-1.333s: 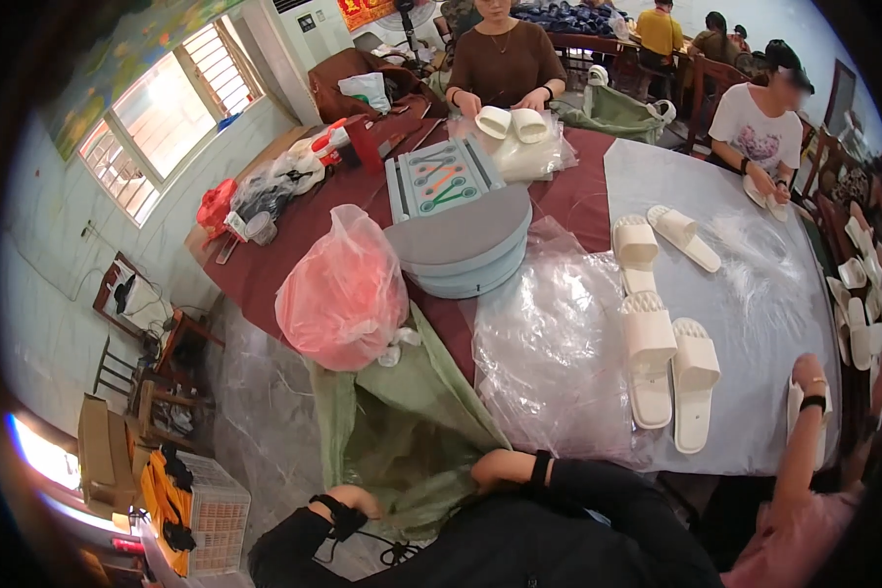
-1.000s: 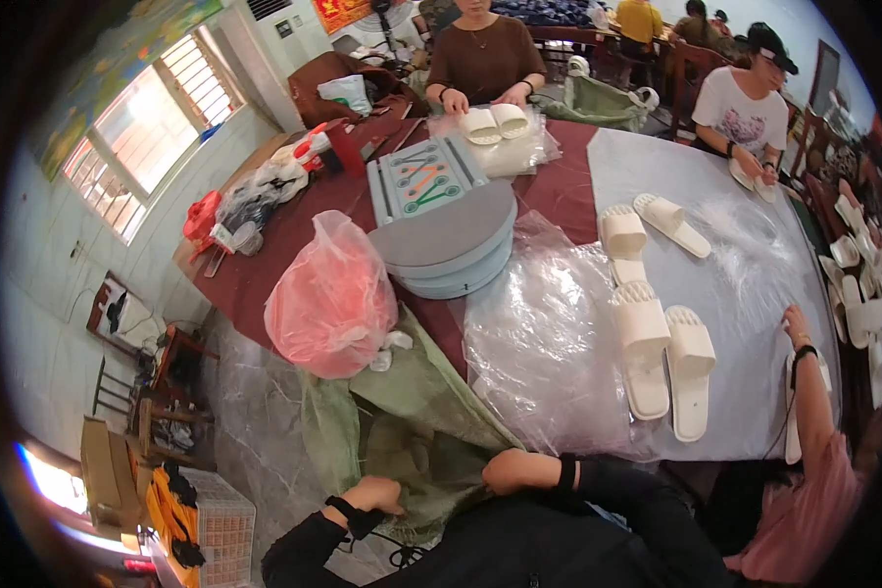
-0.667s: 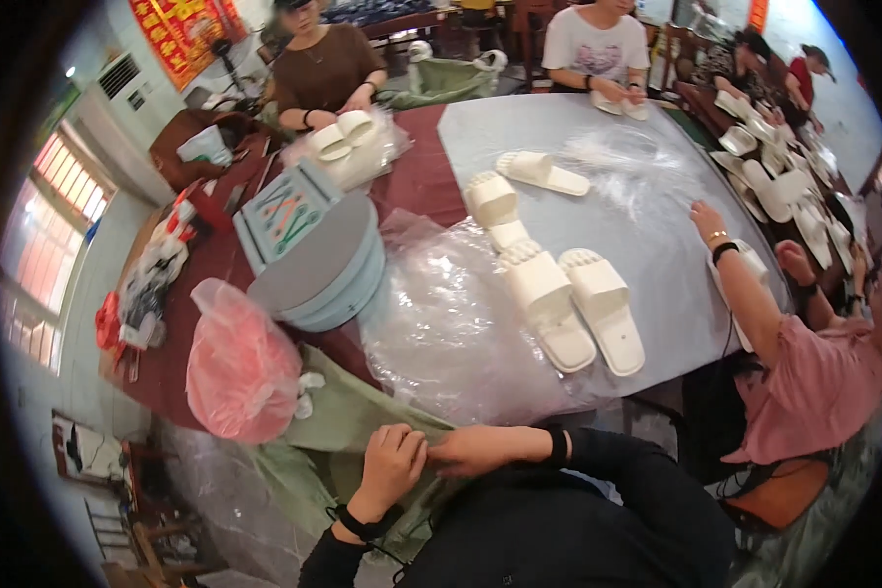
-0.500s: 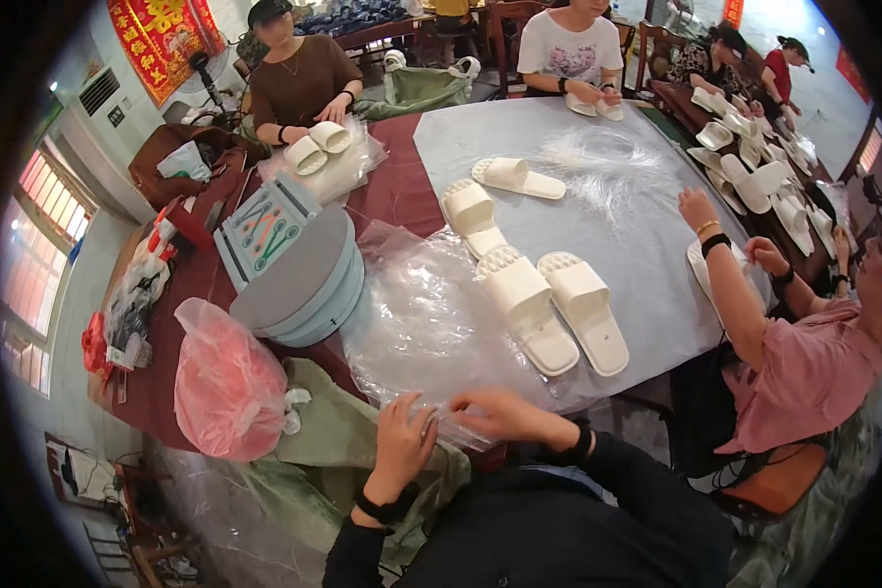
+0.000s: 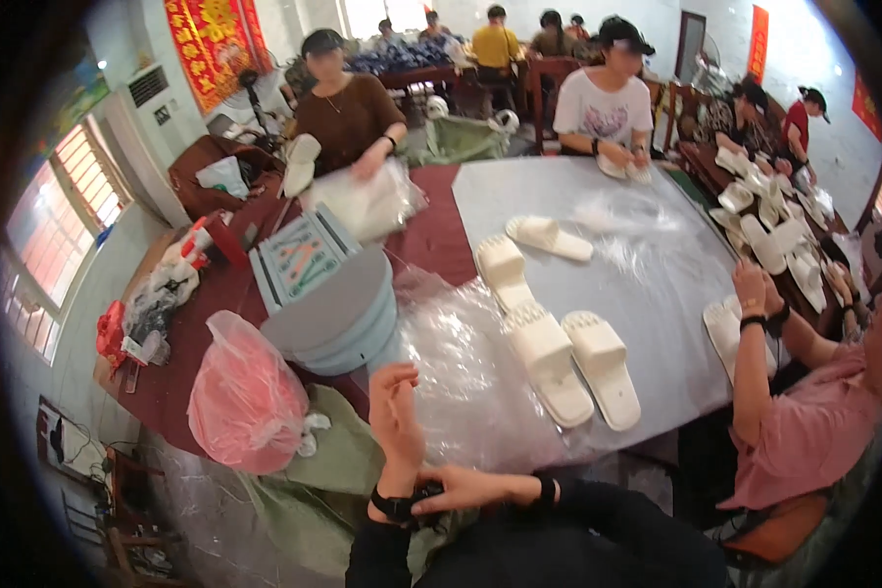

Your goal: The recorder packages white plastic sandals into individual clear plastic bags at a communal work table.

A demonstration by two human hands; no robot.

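My left hand is raised upright at the near table edge, fingers loosely apart and holding nothing. It wears a black wristband. My right hand lies across below it, with its fingers pinching that wristband. Just beyond my left hand, a crumpled clear plastic sheet covers the table. A pair of white slippers lies on the grey tabletop to the right of the sheet. A stack of round grey-blue tubs stands just left of the sheet.
A pink plastic bag and a green sack sit at the near left. More white slippers lie farther out. A co-worker in a pink shirt sits at my right, and other people work across the table.
My left hand has risen from my lap to upright at the table edge, and my right hand has come onto its wrist. The view has swung right, toward the slippers.
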